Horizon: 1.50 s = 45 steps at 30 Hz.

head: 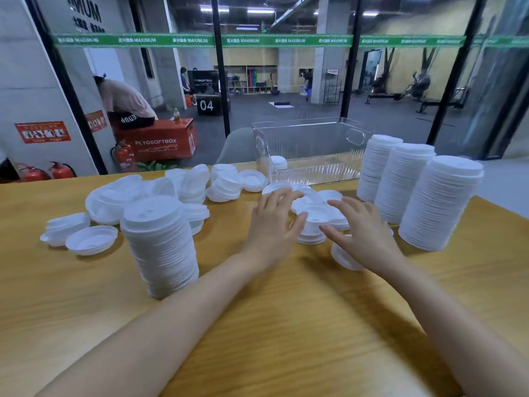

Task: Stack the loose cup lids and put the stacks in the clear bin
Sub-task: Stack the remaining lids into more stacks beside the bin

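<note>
White cup lids lie loose over the wooden table (286, 310). A short stack of lids (311, 228) stands at the centre, between my hands. My left hand (272, 222) is spread at its left side, thumb against it. My right hand (363, 230) hovers with fingers apart at its right, above another loose lid (342, 257). Flat loose lids (315, 200) lie just behind. The clear bin (312, 130) stands at the back centre, with one lid (278, 162) seen at its left wall. Whether either hand grips the short stack I cannot tell.
A tall lid stack (160, 245) stands front left, close to my left forearm. Three tall stacks (400, 181) stand at the right beside the bin. A heap of loose lids (160, 193) covers the left back of the table. A glass wall lies behind.
</note>
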Motion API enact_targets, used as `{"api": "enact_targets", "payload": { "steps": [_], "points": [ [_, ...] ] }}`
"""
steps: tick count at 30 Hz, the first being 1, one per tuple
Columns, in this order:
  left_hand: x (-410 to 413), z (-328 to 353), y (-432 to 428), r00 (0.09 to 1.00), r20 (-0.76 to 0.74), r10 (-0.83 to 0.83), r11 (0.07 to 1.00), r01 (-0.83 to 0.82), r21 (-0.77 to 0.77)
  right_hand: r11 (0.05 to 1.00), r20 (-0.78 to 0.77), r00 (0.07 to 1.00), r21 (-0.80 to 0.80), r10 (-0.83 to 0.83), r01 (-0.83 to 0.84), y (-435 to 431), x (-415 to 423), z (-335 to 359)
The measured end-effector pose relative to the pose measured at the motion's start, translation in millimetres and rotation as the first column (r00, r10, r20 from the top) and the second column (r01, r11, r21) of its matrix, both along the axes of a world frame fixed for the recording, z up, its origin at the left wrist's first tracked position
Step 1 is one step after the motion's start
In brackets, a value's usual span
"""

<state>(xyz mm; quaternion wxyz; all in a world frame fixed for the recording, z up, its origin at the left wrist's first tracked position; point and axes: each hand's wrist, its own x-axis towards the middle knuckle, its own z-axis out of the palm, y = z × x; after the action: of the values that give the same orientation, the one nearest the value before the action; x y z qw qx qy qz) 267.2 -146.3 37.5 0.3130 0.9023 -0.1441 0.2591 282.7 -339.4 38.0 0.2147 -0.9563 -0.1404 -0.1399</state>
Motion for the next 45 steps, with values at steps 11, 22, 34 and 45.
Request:
{"api": "enact_targets", "payload": {
  "steps": [11,22,34,45],
  "points": [
    [127.0,3.6,-70.0,0.891,-0.451,0.054,0.868,0.182,0.463,0.950,-0.144,0.967,-0.261,-0.212,0.169,-13.9,25.6,-23.3],
    [90.5,2.1,-22.7,0.861,-0.470,0.191,0.880,0.061,0.470,0.988,-0.107,0.989,-0.123,-0.106,0.092,10.4,17.3,-26.6],
    [-0.2,10.0,52.4,0.871,-0.230,0.433,0.812,-0.267,0.519,0.986,-0.129,0.979,0.077,0.155,-0.146,85.3,-22.8,-23.1],
    [-45.5,28.6,68.3,0.960,0.076,0.271,0.825,-0.272,0.496,0.974,-0.074,0.974,0.092,0.212,-0.205,99.5,-40.1,-16.4]
  ]
}}
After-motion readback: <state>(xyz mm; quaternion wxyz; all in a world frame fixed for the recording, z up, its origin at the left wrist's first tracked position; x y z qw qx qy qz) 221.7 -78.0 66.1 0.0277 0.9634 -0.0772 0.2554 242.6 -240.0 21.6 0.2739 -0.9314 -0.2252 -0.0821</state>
